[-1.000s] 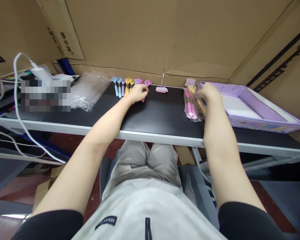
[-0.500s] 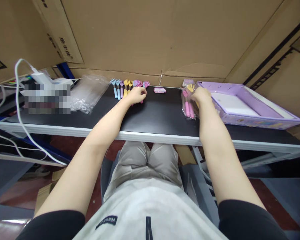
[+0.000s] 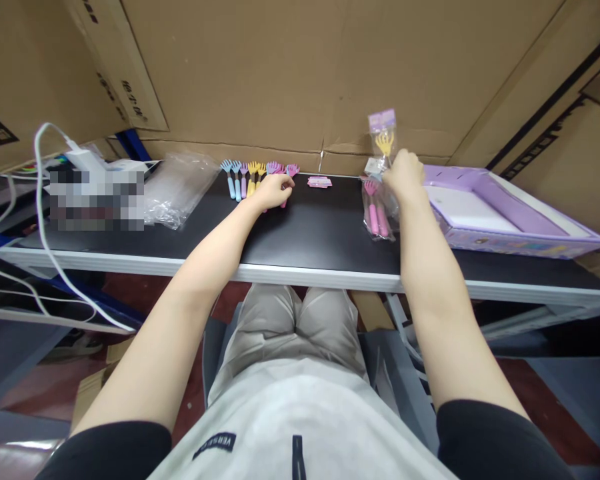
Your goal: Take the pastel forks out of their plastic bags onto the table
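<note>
My left hand rests curled on the black tabletop, its fingers on the handles of a row of small plastic forks in blue, purple, yellow and pink. My right hand is closed on a clear packet with a yellow fork and a purple header card, holding it upright above the table. Just below it lies another clear packet with pink forks. A small pink label card lies between my hands.
A purple open box tray sits at the right. A heap of clear plastic bags lies at the left, beside a white charger and cables. Cardboard walls stand close behind the table.
My right hand has lifted one packet with a yellow fork up off the pile of packets. My left hand has stayed on the forks.
</note>
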